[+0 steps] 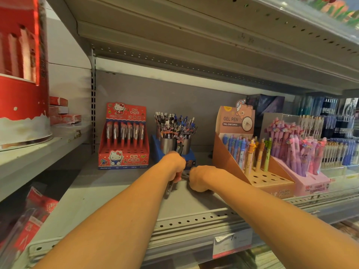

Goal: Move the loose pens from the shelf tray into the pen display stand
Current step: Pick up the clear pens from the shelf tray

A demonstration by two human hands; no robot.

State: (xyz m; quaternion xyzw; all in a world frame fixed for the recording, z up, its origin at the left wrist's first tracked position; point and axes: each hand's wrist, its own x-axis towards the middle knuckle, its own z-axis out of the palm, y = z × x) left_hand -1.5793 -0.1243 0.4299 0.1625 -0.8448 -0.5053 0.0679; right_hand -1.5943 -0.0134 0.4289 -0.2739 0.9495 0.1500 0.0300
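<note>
I hold a small bunch of dark pens (pixel 173 181) in my left hand (pixel 175 164), fingers curled round them; their tips stick out below my fist and their caps rise above it, toward the metal cups (pixel 168 145). My right hand (pixel 200 178) rests knuckles-up on the grey shelf (pixel 120 189) just right of the left; its fingers are curled under, and I cannot tell whether they hold anything. Between the two hands something dark lies on the shelf, too blurred to name. Just beyond my hands stands the blue pen stand (pixel 191 158), its cups crowded with pens. To its left sits a red Hello Kitty display box (pixel 124 140). To the right an orange gel pen display (pixel 252 152) stands close to my right wrist, with a pink pen display (pixel 303 158) past it.
</note>
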